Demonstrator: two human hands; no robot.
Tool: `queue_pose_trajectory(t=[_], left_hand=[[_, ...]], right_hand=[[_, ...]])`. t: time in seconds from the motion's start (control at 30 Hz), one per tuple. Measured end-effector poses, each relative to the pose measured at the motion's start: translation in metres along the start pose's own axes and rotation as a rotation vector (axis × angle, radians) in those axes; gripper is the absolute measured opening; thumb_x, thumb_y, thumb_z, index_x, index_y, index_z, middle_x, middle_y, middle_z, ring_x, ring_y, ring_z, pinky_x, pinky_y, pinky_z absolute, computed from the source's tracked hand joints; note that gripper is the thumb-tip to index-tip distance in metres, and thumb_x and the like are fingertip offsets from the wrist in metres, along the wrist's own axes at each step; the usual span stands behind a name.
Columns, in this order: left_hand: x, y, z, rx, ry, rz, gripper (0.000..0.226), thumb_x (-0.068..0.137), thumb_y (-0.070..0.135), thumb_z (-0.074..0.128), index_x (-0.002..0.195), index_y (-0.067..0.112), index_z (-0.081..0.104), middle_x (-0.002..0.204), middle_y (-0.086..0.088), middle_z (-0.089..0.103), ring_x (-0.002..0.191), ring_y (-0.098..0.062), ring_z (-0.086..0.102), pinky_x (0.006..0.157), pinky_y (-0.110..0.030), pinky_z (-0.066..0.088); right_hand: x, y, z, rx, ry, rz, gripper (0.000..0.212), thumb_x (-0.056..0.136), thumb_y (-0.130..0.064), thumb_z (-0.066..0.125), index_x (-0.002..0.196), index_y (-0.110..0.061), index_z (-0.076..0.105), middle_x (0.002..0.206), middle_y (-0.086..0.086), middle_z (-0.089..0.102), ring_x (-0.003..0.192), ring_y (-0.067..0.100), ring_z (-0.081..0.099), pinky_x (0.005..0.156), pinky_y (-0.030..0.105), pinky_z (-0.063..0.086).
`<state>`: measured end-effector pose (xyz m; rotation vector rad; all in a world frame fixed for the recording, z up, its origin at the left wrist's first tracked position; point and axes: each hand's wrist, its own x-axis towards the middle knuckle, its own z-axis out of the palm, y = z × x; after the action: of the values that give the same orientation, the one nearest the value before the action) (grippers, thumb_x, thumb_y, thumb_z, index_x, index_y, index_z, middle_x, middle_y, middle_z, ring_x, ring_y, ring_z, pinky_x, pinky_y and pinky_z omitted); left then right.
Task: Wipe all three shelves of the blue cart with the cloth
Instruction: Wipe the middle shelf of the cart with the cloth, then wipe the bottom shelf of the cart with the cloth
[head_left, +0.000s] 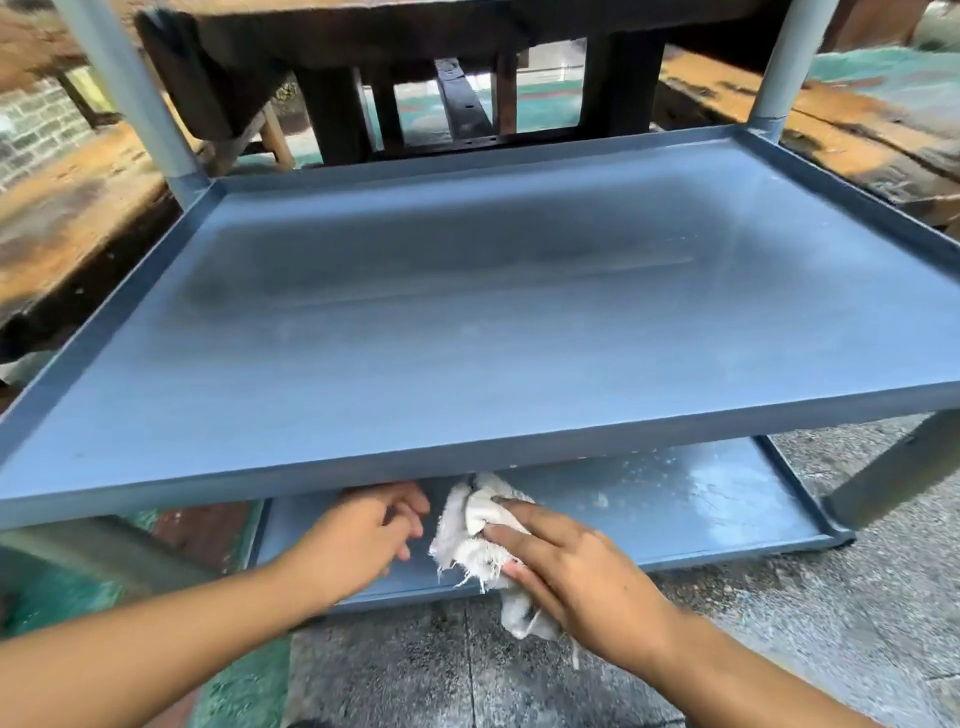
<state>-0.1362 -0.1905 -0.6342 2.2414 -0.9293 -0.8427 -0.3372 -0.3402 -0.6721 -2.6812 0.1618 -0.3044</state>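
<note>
The cloth (483, 535), a frayed white rag, lies bunched on the front part of the bottom shelf (701, 525) of the blue cart (571, 410), partly under the lip of the shelf above. The right hand (576, 566) presses on it with fingers spread flat over the top, a tail of the rag hanging off the front rim beneath the palm. The left hand (374, 530) is just beside the cloth on its left, loosely curled with fingers half bent and holding nothing; its fingertips reach in under the edge of the upper shelf.

Judging from this, the bottom shelf is the one in hand, and it looks unfinished: to the right of the cloth there are pale specks and a whitish smear on the blue surface. The middle shelf (415, 312) fills most of the view and carries nothing; it shows faint streaks and a dull grey patch toward the back, so whether it has been wiped cannot be told for sure. The top shelf is out of view, so its state cannot be told.

Neither visible shelf holds anything besides the cloth. Behind the cart stands a dark wooden bench (363, 62), and grey speckled floor (779, 649) lies beneath.
</note>
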Motion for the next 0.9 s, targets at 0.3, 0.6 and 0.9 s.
queue_pose_trajectory(t=[0.3,0.6,0.9], left_hand=[[0.019,-0.022,-0.016,-0.432,-0.487,-0.496,0.029,0.088,0.037,0.068,0.093,0.009,0.070,0.085,-0.008,0.073,0.072,-0.018,0.070,0.066,-0.030,0.059],[-0.024,-0.020,-0.038,-0.290,-0.133,-0.237,0.007,0.093,0.002,0.063,0.099,0.005,0.061,0.080,-0.008,0.062,0.063,-0.011,0.058,0.055,-0.022,0.046],[-0.042,-0.034,-0.073,0.051,-0.098,0.087,0.011,0.092,0.003,0.064,0.102,0.005,0.067,0.092,-0.008,0.069,0.080,-0.007,0.057,0.077,-0.025,0.048]], right_hand=[[0.018,-0.043,0.048,-0.275,-0.065,-0.472,0.045,0.084,-0.043,0.078,0.126,-0.028,0.069,0.136,0.004,0.065,0.122,0.016,0.064,0.105,0.027,0.048],[0.034,-0.064,0.037,0.034,-0.266,-0.480,0.045,0.096,-0.031,0.062,0.140,-0.021,0.057,0.159,0.005,0.040,0.151,0.018,0.027,0.125,0.029,0.015],[0.112,-0.044,0.048,0.291,-0.258,0.006,0.062,0.091,-0.020,0.067,0.148,-0.017,0.043,0.150,0.004,0.049,0.138,0.020,0.044,0.113,0.026,0.033]])
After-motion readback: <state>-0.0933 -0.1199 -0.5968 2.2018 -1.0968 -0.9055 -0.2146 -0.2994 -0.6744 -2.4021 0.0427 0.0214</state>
